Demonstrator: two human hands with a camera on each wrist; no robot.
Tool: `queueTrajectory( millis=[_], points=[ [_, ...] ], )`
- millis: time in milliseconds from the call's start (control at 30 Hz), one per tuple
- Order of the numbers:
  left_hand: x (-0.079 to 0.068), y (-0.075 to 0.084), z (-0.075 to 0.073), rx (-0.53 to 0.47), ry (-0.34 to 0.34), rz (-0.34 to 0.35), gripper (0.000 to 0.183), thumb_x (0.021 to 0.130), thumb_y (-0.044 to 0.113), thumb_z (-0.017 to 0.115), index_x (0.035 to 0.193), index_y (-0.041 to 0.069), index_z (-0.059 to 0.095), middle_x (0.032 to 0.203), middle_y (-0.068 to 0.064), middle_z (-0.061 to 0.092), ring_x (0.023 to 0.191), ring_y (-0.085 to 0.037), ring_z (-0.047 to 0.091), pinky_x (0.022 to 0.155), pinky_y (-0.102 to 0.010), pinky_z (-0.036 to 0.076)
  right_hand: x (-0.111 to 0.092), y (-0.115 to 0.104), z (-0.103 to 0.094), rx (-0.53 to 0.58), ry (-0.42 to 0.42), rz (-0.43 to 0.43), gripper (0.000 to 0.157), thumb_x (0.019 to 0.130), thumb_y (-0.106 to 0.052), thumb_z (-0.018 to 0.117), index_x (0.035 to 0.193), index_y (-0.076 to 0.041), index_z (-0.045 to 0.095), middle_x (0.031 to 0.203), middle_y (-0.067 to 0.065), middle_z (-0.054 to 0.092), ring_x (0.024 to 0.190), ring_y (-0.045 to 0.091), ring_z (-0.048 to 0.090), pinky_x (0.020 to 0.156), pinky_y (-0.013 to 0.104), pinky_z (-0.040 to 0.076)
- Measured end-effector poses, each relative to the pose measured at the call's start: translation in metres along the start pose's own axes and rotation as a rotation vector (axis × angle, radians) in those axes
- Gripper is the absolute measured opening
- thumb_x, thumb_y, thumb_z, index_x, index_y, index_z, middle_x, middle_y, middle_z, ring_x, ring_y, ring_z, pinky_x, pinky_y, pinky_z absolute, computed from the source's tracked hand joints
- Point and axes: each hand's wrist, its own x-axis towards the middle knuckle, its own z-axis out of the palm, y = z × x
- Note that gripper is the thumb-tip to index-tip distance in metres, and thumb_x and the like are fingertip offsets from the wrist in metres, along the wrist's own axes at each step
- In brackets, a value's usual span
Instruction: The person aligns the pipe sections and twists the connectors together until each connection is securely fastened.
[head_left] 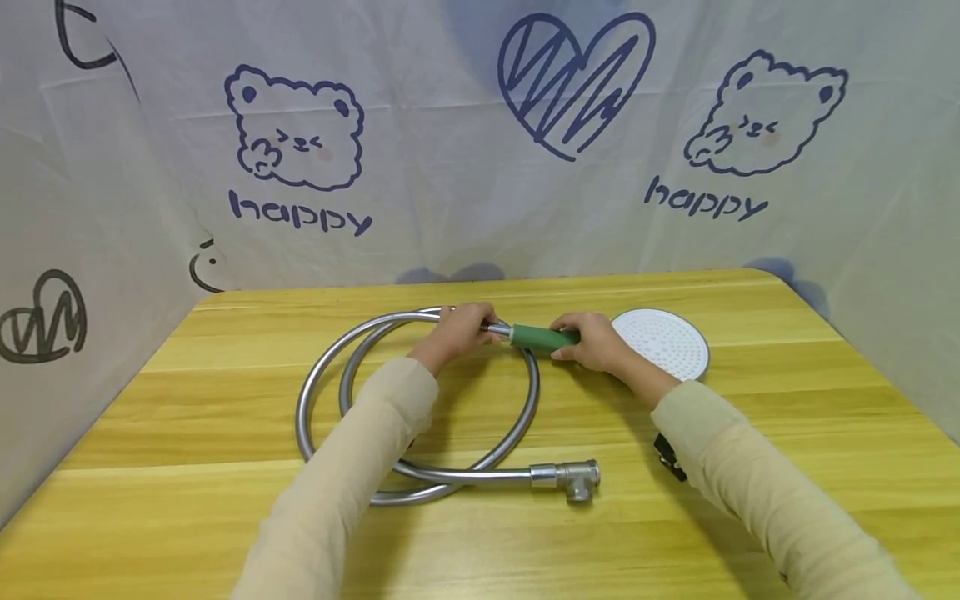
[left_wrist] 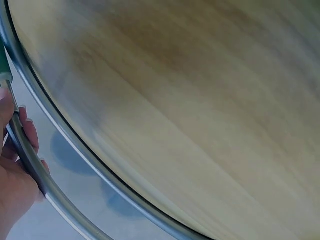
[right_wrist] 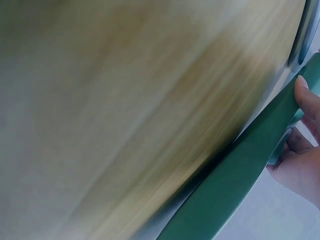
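A handheld shower head with a white round spray face [head_left: 662, 340] and a green handle [head_left: 540, 337] lies across the right side of the head view. My right hand [head_left: 596, 342] grips the handle, fingers and thumb around the green part [right_wrist: 225, 180]. At the handle's tip, my left hand [head_left: 459, 330] pinches the metal end of a silver shower hose [head_left: 495, 477]; that end lines up with the handle and meets it. Curled fingers of the left hand [left_wrist: 15, 175] wrap the hose in the left wrist view. Part of the spray face is hidden behind the right forearm.
The hose lies in wide loops on the wooden table [head_left: 187, 517]. Its other end carries a metal angle fitting [head_left: 579, 481] near the front middle. A small black piece [head_left: 670, 457] shows beside the right sleeve. White cloth walls [head_left: 442, 192] with drawings stand behind the table.
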Motion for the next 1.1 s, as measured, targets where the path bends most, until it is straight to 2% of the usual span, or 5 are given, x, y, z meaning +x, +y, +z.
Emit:
queueTrajectory(
  millis=[367, 567, 1100],
  points=[
    [-0.0006, 0.0019, -0.0005, 0.001, 0.020, -0.007, 0.024, 0.085, 0.022, 0.066, 0.103, 0.008, 0.060, 0.105, -0.006, 0.067, 0.098, -0.022, 0.060, 0.096, -0.049, 0.031, 0.0011, 0.0021, 0.0003, -0.001, 0.009, -0.008, 0.040, 0.082, -0.013, 0.071, 0.117, 0.001, 0.060, 0.114, 0.025, 0.062, 0.100, 0.035, 0.059, 0.084, 0.044, 0.048],
    [-0.0024, 0.0022, -0.0035, 0.000, 0.002, 0.021, 0.028, 0.086, 0.022, 0.066, 0.109, 0.007, 0.062, 0.107, -0.007, 0.067, 0.100, -0.024, 0.060, 0.095, -0.047, 0.033, 0.0016, 0.0024, 0.0003, -0.004, 0.015, -0.010, 0.040, 0.081, -0.013, 0.071, 0.117, 0.001, 0.060, 0.113, 0.025, 0.062, 0.100, 0.035, 0.059, 0.084, 0.044, 0.048],
    [-0.0006, -0.0039, -0.0081, 0.046, -0.028, 0.093, 0.028, 0.090, 0.022, 0.061, 0.108, 0.001, 0.067, 0.103, -0.012, 0.069, 0.096, -0.024, 0.063, 0.087, -0.040, 0.045, 0.0012, 0.0029, 0.0006, -0.003, 0.011, -0.023, 0.038, 0.082, -0.013, 0.070, 0.117, 0.001, 0.060, 0.114, 0.025, 0.062, 0.101, 0.036, 0.059, 0.084, 0.044, 0.048]
  ],
)
